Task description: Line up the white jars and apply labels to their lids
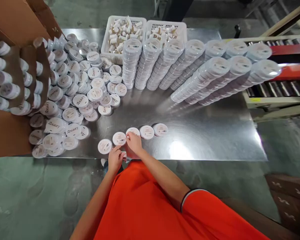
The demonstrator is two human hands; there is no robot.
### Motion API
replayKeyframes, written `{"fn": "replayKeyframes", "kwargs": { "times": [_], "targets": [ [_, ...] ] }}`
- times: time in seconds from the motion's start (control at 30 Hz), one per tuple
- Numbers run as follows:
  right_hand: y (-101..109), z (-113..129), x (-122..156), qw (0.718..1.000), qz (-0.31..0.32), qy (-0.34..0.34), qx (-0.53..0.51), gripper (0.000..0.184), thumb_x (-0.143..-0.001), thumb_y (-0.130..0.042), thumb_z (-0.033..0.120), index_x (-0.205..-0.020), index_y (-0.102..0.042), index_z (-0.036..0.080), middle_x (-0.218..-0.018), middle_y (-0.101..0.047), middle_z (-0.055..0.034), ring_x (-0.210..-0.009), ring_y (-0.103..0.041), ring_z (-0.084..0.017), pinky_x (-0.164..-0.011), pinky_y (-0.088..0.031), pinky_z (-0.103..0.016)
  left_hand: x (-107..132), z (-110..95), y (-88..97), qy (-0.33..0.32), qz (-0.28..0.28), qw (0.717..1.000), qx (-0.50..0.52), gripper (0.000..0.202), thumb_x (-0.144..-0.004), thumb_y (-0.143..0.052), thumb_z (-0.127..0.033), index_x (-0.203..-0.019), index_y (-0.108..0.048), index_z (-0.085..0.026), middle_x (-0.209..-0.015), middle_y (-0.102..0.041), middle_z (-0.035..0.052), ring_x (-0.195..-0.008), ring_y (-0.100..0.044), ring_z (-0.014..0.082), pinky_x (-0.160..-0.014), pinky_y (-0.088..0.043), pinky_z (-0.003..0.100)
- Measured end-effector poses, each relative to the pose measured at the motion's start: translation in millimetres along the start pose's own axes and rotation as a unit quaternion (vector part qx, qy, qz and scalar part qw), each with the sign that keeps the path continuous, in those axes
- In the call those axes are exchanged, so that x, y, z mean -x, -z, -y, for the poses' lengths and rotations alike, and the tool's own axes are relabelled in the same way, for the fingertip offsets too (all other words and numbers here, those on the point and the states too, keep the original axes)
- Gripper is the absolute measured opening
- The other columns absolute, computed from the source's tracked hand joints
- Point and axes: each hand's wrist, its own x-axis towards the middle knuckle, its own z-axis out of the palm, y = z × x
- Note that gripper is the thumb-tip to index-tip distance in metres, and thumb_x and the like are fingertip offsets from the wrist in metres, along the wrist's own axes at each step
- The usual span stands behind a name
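The only writing that can be read is the word "Beauty", in script on many of the round white tins in the loose pile [72,96] on the left half of the metal table [215,133]. Those words face every way, since the tins lie scattered and overlapping. Close to the table's near edge is a row of five tins [147,132], each lying flat with a small printed sticker facing up. The print on the stickers is too small to read. The tins are round and have no long side of their own, but the row runs left to right, drifting slightly away from the person toward the right. The right hand [134,145] rests palm down with bent fingers, its tips on the rim of the middle tin [133,130], spread rather than clasped around it. The left hand [115,159] is just beside it at the table edge with its fingers curled; I cannot tell whether it grips anything. Further back stand leaning stacks of clear-lidded tubs [190,63] and two white baskets [107,40]. A cardboard box [5,133] at the left holds more tins.
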Motion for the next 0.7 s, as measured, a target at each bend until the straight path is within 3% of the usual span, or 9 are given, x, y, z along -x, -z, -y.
{"fn": "replayKeyframes", "kwargs": {
  "times": [0.07,0.13,0.2,0.27,0.43,0.53,0.7],
  "targets": [
    [4.7,-8.5,13.5,0.99,0.012,0.052,-0.129,0.016,-0.094,-0.051,0.029,-0.097,-0.064,0.02,-0.097,-0.069,-0.0049,-0.089,-0.061,-0.018,-0.084,-0.043,-0.031,2.9,-9.7,-0.9,0.039,-0.066,0.992,0.102,0.026,-0.084,-0.056,-0.033,-0.061,-0.062,-0.021,-0.114,-0.074,0.0121,-0.109,-0.066,0.0262,-0.1,-0.049,0.044],
    [9.0,-17.1,27.7,0.954,0.063,0.094,-0.279,0.019,-0.091,-0.054,0.035,-0.097,-0.063,0.019,-0.095,-0.068,-0.0038,-0.085,-0.061,-0.016,-0.08,-0.047,-0.03,5.8,-22.5,-4.9,0.088,-0.123,0.967,0.207,0.026,-0.084,-0.056,-0.041,-0.074,-0.068,-0.02,-0.106,-0.075,0.0102,-0.099,-0.068,0.024,-0.093,-0.052,0.039],
    [12.8,-23.9,39.0,0.908,0.115,0.096,-0.391,0.023,-0.082,-0.062,0.036,-0.097,-0.06,0.019,-0.09,-0.066,-0.0018,-0.079,-0.061,-0.015,-0.075,-0.049,-0.029,7.4,-36.2,-11.1,0.123,-0.143,0.941,0.28,0.031,-0.081,-0.06,-0.046,-0.086,-0.072,-0.018,-0.096,-0.075,0.0084,-0.091,-0.068,0.0226,-0.087,-0.053,0.036],
    [16.8,-28.7,45.6,0.885,0.132,0.07,-0.441,0.024,-0.075,-0.067,0.033,-0.094,-0.058,0.02,-0.082,-0.062,0.0014,-0.071,-0.059,-0.014,-0.07,-0.049,-0.028,7.5,-48.4,-18.5,0.14,-0.137,0.93,0.311,0.035,-0.08,-0.063,-0.05,-0.084,-0.071,-0.017,-0.085,-0.074,0.0067,-0.082,-0.066,0.021,-0.08,-0.053,0.033],
    [32.1,-38.8,49.6,0.869,0.133,0.006,-0.476,0.018,-0.075,-0.063,0.03,-0.09,-0.055,0.023,-0.069,-0.057,0.005,-0.061,-0.057,-0.013,-0.06,-0.049,-0.027,5.5,-67.1,-35.3,0.106,-0.131,0.914,0.369,0.039,-0.072,-0.074,-0.048,-0.096,-0.066,-0.018,-0.096,-0.072,0.006,-0.089,-0.066,0.0197,-0.082,-0.052,0.031],
    [41.8,-46.1,52.3,0.864,0.135,-0.007,-0.485,0.019,-0.075,-0.063,0.031,-0.091,-0.055,0.023,-0.069,-0.06,0.0043,-0.06,-0.059,-0.014,-0.059,-0.05,-0.028,3.1,-71.8,-41.6,0.117,-0.103,0.913,0.377,0.035,-0.069,-0.076,-0.047,-0.086,-0.064,-0.019,-0.081,-0.068,0.0021,-0.076,-0.063,0.0167,-0.074,-0.051,0.029],
    [50.5,-56.0,55.3,0.901,0.104,0.014,-0.421,0.014,-0.078,-0.061,0.034,-0.08,-0.055,0.022,-0.065,-0.059,0.0042,-0.06,-0.057,-0.013,-0.059,-0.045,-0.025,-3.1,-78.2,-46.5,0.104,-0.076,0.951,0.28,0.035,-0.076,-0.064,-0.053,-0.071,-0.057,-0.02,-0.066,-0.059,-0.001,-0.065,-0.054,0.0143,-0.064,-0.044,0.026]
  ]
}}
